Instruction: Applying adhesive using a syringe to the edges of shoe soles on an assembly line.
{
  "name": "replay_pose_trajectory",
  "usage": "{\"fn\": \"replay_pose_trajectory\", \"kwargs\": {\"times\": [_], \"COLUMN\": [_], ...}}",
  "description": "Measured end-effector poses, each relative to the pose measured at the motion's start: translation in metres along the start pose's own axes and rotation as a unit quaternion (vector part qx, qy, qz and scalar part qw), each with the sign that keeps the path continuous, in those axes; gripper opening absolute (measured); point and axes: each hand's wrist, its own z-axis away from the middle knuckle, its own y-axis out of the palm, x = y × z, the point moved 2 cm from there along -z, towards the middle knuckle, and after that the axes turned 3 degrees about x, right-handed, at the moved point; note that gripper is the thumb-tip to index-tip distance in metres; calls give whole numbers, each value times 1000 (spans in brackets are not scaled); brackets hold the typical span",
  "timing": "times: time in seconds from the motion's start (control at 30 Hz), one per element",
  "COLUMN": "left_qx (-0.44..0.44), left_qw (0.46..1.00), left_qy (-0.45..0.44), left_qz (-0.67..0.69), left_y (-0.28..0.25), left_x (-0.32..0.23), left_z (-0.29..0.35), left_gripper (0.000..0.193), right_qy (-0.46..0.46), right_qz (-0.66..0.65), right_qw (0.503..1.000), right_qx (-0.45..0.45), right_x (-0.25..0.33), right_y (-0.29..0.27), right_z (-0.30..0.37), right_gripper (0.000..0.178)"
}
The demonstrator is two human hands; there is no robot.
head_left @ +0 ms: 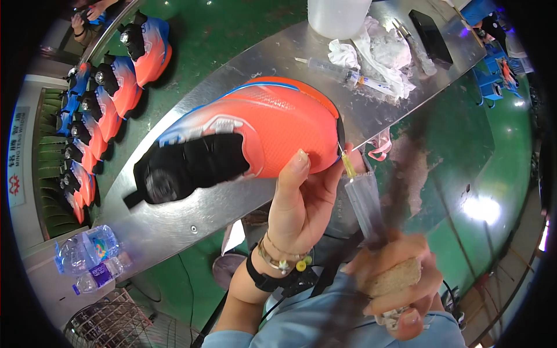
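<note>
An orange-red shoe (290, 124) with blue edging and a black upper collar with a round dial is held up above the metal table. My left hand (304, 203) grips its toe end from below, thumb on the orange surface. In my right hand (400, 278) is a transparent syringe (365, 203) with a yellow needle hub; the needle tip meets the sole edge at the toe. The same hand also clasps a rough beige block (394, 277) and something whitish and crumpled under it. The right fingers are partly blurred.
On the metal table (232, 203) lie another syringe (342, 74), crumpled white tissue (383, 55), a black flat case (430, 37) and a white tub (338, 17). Plastic bottles (96, 255) lie at the left end. Several matching shoes (119, 87) stand on a rack at the far left.
</note>
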Motion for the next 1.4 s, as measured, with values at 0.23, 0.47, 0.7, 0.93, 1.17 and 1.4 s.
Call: {"fn": "replay_pose_trajectory", "kwargs": {"times": [0.23,0.47,0.7,0.93,1.17,1.4], "left_qx": [-119,-138,-131,-108,-4,-90], "left_qw": [989,986,986,970,940,931], "left_qy": [-84,-92,-102,-162,22,223], "left_qz": [19,-5,-21,-149,-342,-274], "left_y": [24,24,21,-5,-57,-114], "left_x": [-19,-21,-18,-35,-145,-221], "left_z": [6,5,0,0,-93,-156], "left_gripper": [22,30,33,33,33,23], "right_qy": [-19,-80,-63,-103,-77,-19], "right_qz": [81,73,73,137,241,497], "right_qw": [997,994,995,982,938,811], "right_qx": [1,12,-2,-77,-235,-308], "right_x": [-4,-19,-22,-21,-15,-56], "right_y": [9,5,1,-29,-60,-124], "right_z": [3,10,13,14,3,-16], "right_gripper": [22,19,21,20,23,31]}}
